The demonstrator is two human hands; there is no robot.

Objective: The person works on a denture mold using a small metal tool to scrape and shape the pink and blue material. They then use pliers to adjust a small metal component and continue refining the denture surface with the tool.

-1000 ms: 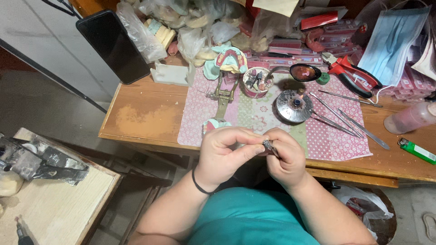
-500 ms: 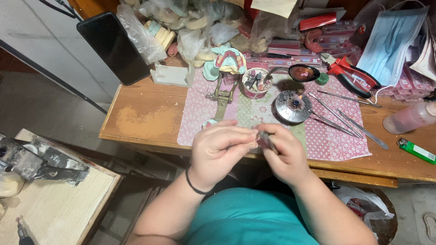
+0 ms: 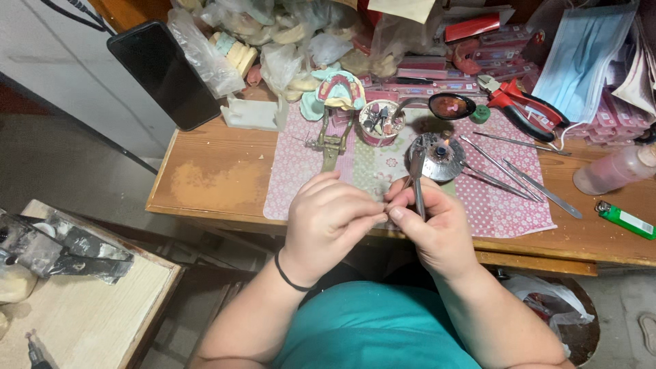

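My right hand (image 3: 434, 229) grips a thin metal hand tool (image 3: 417, 179) whose tip points up toward a small round metal burner (image 3: 437, 156) with a tiny flame. My left hand (image 3: 331, 222) is curled, its fingertips pinched against my right thumb; whatever sits between them is hidden. Both hands hover over the near edge of the pink patterned mat (image 3: 294, 171) on the wooden desk (image 3: 212, 181). A black band circles my left wrist.
On the mat stand a metal hinged frame holding a pink and green dental cast (image 3: 335, 102), a small cup of bits (image 3: 381, 121) and several thin metal tools (image 3: 509, 167). Red pliers (image 3: 523, 106), a green lighter (image 3: 625, 219), a phone (image 3: 162, 74), face masks (image 3: 581, 55), bags behind.
Both hands moved up and forward over the mat. The metal tool in my right hand now points its tip toward the burner.
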